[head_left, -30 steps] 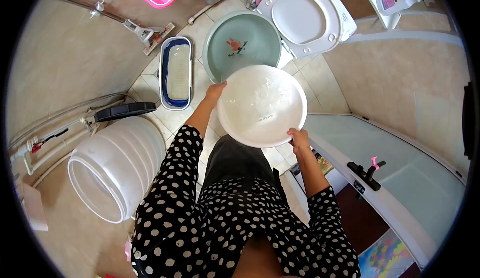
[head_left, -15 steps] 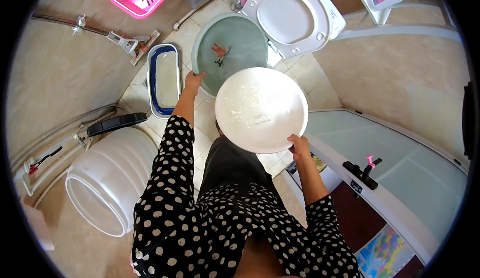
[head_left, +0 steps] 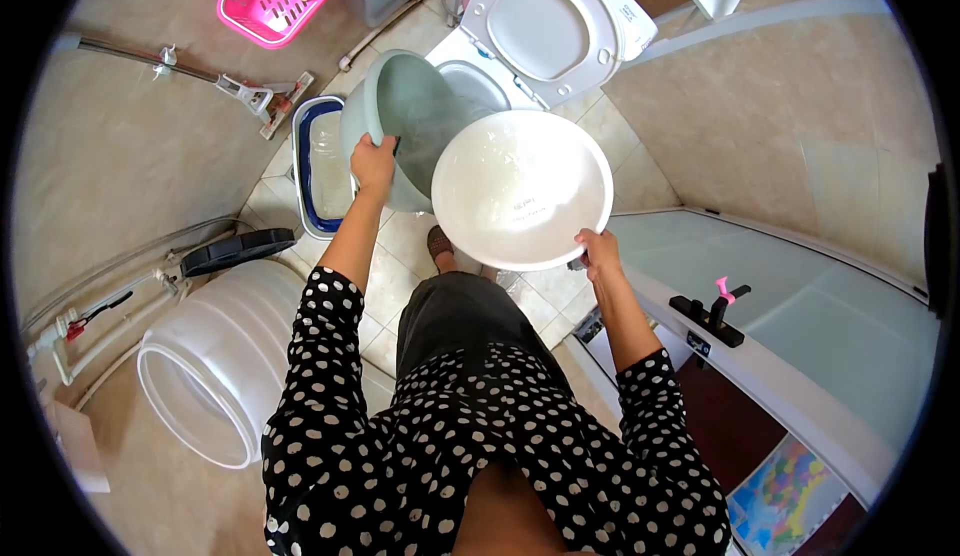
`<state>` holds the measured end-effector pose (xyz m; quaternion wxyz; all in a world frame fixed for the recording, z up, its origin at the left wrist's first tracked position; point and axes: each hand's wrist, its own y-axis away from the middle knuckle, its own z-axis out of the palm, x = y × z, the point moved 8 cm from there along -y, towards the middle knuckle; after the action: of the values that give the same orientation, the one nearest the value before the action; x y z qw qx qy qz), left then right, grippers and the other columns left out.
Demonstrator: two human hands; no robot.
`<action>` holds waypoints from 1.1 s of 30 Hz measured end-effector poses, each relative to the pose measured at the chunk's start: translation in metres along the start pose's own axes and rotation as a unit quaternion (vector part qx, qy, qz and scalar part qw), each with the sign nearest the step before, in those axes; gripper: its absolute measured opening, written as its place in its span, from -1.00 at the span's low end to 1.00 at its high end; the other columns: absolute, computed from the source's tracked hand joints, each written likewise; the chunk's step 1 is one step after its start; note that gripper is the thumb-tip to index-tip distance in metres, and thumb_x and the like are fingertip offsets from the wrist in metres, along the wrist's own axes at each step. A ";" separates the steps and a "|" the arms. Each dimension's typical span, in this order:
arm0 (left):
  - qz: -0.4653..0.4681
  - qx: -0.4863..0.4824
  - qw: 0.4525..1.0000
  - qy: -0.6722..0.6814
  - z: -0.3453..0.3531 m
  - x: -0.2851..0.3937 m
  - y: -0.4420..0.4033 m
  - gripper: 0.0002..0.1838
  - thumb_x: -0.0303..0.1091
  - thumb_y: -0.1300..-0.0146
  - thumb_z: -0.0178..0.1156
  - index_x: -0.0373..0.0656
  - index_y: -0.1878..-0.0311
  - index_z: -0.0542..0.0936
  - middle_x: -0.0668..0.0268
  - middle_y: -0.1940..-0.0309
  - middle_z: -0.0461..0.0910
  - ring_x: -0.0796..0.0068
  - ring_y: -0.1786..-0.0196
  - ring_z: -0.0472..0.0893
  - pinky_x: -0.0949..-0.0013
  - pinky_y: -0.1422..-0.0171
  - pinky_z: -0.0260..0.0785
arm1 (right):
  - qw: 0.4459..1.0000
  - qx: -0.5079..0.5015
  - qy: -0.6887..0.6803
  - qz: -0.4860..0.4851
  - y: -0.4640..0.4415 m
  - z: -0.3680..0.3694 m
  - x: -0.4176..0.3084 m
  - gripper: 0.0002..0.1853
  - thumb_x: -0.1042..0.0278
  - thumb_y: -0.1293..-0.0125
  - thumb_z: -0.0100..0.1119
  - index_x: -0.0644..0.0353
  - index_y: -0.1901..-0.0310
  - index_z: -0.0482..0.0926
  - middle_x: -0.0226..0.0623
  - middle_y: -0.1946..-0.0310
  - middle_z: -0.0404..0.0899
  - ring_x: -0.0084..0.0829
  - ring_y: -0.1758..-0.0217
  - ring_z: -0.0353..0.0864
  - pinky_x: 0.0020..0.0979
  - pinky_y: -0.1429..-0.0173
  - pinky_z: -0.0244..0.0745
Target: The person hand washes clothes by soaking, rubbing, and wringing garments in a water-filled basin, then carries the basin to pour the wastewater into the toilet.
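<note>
My left hand [head_left: 374,165] grips the near-left rim of a green basin [head_left: 408,106], which is tilted toward the open toilet [head_left: 476,84]. Cloudy water shows inside the basin, though its flow is blurred. With its fingers closed on the lower right rim, my right hand [head_left: 598,252] holds a white basin [head_left: 522,190] in front of me. Wet, shiny spots mark the inside of the white basin. Its upper left side overlaps the green basin in view, and I cannot tell whether they touch.
A blue and white tub [head_left: 328,166] stands left of the green basin. Beyond are a pink basket [head_left: 270,6] and a mop [head_left: 250,96]. A large white barrel [head_left: 225,356] lies at the left, a glass door [head_left: 800,306] stands right.
My left hand let go of the white basin, took the green basin's rim and tilted it up toward the toilet. The toilet bowl has come into view. The white basin stays in my right hand.
</note>
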<state>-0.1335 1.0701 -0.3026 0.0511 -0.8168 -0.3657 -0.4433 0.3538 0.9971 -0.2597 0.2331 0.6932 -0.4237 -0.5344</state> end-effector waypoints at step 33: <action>0.317 0.177 0.914 -0.180 -0.171 0.135 0.090 -0.70 -0.24 -0.17 0.26 -0.19 0.51 0.41 0.08 0.59 0.48 -0.02 0.52 0.52 0.05 0.42 0.35 | 0.987 -0.004 0.081 -0.139 -0.035 0.082 -0.136 -0.77 0.56 0.05 0.19 0.46 0.30 0.59 -0.09 0.52 0.57 -0.31 0.62 0.50 -0.30 0.60 0.41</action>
<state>-0.1472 1.0096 -0.0756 0.2660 -0.9333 -0.1630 -0.1777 0.2791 1.1403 -0.2389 0.1934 0.7854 -0.3010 -0.5052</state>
